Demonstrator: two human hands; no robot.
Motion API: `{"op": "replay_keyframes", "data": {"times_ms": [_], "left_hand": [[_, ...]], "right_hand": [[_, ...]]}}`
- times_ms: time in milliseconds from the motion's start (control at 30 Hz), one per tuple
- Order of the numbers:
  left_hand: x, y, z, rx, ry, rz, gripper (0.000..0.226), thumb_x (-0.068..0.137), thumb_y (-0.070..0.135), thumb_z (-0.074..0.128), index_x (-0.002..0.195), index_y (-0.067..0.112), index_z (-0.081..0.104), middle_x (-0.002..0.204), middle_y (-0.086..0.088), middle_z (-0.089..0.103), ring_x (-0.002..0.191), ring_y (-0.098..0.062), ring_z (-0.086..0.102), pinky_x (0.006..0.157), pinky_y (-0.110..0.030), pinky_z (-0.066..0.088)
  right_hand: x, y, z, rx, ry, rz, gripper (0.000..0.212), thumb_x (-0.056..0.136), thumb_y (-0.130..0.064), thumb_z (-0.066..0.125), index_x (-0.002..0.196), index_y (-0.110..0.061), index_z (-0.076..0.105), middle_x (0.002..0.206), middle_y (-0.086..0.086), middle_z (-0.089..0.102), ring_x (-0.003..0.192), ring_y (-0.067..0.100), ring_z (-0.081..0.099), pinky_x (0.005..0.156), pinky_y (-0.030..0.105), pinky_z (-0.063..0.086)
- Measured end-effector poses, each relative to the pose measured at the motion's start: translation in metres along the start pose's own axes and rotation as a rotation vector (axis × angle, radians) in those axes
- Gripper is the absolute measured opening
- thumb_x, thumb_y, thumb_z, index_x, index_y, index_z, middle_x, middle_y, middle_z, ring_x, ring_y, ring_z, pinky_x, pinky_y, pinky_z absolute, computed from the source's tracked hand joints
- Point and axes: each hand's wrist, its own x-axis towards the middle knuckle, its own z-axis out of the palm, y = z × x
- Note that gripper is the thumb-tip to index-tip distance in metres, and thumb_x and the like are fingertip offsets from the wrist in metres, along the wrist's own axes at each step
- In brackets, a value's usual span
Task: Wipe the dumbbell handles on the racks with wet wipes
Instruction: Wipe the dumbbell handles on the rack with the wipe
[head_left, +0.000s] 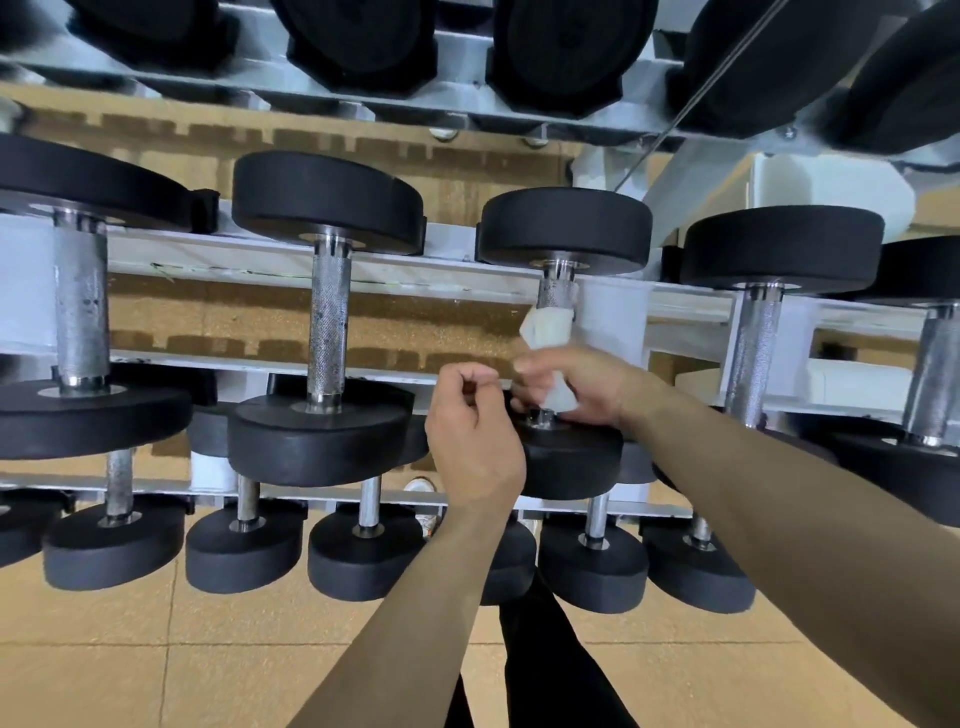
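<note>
1. I can read no brand or writing on the black dumbbell heads or the white rack (208, 249). Any marks there are too blurred for me.
2. The top row of dumbbells (363, 36) is cut off by the frame's upper edge. The bottom row (366, 551) sits partly behind the middle shelf's rail.
3. The dumbbell handle (557, 291) being wiped belongs to the third dumbbell from the left on the middle shelf. Only its knurled top shows. The rest is covered, and the near head is mostly hidden behind both hands.
4. The wet wipe (545, 325) is wrapped round that handle. Its upper end sticks out above the grip and a fold pokes out below.
5. The right hand (587, 384) grips the wipe, its fingers (527, 366) curled tight round the handle.
6. The left hand (472, 431) hangs just left of it. Its fingers (467, 376) are curled into a loose fist with the thumb against the forefinger, and I see nothing in them. I cannot tell whether it touches the near head.
</note>
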Motion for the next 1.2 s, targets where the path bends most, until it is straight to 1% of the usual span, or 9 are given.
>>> {"op": "replay_keyframes", "data": {"times_ms": [200,300,567,633,700,833,1000,1100,1200], "left_hand": [[0.0,0.0,-0.002,0.0,-0.011,0.03,0.016,0.098,0.016,0.05,0.087,0.017,0.061,0.074,0.007,0.062,0.068,-0.001,0.054,0.064,-0.014,0.043],[0.001,-0.002,-0.001,0.008,-0.018,0.064,0.017,0.094,0.025,0.047,0.087,0.017,0.061,0.076,0.003,0.06,0.069,-0.011,0.054,0.065,-0.019,0.042],[0.001,-0.003,-0.001,0.009,-0.007,0.097,0.017,0.092,0.025,0.046,0.084,0.018,0.059,0.075,0.003,0.059,0.07,-0.016,0.054,0.068,-0.028,0.044],[0.0,-0.003,-0.001,0.004,-0.015,0.098,0.017,0.092,0.024,0.046,0.085,0.016,0.06,0.075,0.007,0.061,0.069,-0.009,0.055,0.066,-0.022,0.044],[0.001,-0.002,-0.001,-0.004,-0.022,0.107,0.018,0.093,0.022,0.046,0.085,0.014,0.06,0.075,0.012,0.063,0.07,-0.004,0.057,0.067,-0.015,0.042],[0.002,-0.004,-0.001,-0.016,-0.013,0.115,0.017,0.093,0.022,0.047,0.083,0.015,0.059,0.075,0.006,0.062,0.068,-0.009,0.055,0.067,-0.025,0.046],[0.001,-0.004,-0.001,-0.007,-0.009,0.102,0.017,0.092,0.023,0.047,0.083,0.017,0.06,0.073,0.001,0.059,0.071,-0.019,0.055,0.071,-0.037,0.047],[0.001,-0.004,0.0,-0.009,-0.006,0.091,0.017,0.092,0.023,0.047,0.083,0.017,0.06,0.075,0.001,0.06,0.069,-0.014,0.054,0.069,-0.03,0.047],[0.001,-0.005,0.0,-0.013,-0.001,0.082,0.017,0.092,0.025,0.047,0.081,0.019,0.059,0.075,0.002,0.061,0.067,-0.007,0.053,0.068,-0.023,0.045]], "right_hand": [[0.005,-0.001,0.043,-0.259,0.879,-0.115,0.012,0.075,-0.001,0.075,0.075,-0.006,0.063,0.061,0.006,0.057,0.056,0.02,0.055,0.054,0.026,0.043],[0.019,-0.024,0.054,-0.172,1.08,-0.175,0.019,0.077,-0.008,0.076,0.073,-0.014,0.058,0.064,-0.003,0.055,0.058,0.014,0.051,0.049,0.019,0.04],[0.019,-0.03,-0.007,0.298,-0.096,-0.034,0.033,0.073,-0.012,0.08,0.057,-0.022,0.053,0.049,-0.011,0.038,0.042,0.004,0.042,0.05,0.019,0.045],[0.016,-0.012,-0.011,0.212,-0.213,0.02,0.037,0.07,-0.014,0.085,0.062,-0.02,0.049,0.051,-0.008,0.04,0.046,0.006,0.046,0.059,0.023,0.05],[0.003,-0.001,-0.005,-0.015,-0.083,0.04,0.036,0.072,-0.011,0.082,0.065,-0.017,0.048,0.052,-0.002,0.045,0.05,0.011,0.047,0.065,0.026,0.049],[-0.006,0.003,0.03,-0.368,0.642,-0.083,0.021,0.078,-0.001,0.075,0.07,-0.009,0.058,0.056,0.007,0.056,0.052,0.019,0.056,0.055,0.029,0.048],[0.023,-0.026,0.057,-0.142,1.083,-0.181,0.012,0.081,-0.009,0.074,0.079,-0.014,0.063,0.063,-0.001,0.056,0.057,0.017,0.051,0.053,0.025,0.04],[0.025,-0.053,0.048,-0.098,1.016,-0.2,0.016,0.081,-0.007,0.072,0.078,-0.013,0.058,0.062,-0.001,0.053,0.052,0.016,0.046,0.054,0.025,0.041],[0.017,-0.052,0.017,0.148,0.416,-0.14,0.028,0.08,-0.005,0.072,0.066,-0.019,0.052,0.052,-0.007,0.043,0.043,0.008,0.039,0.047,0.021,0.035]]}}
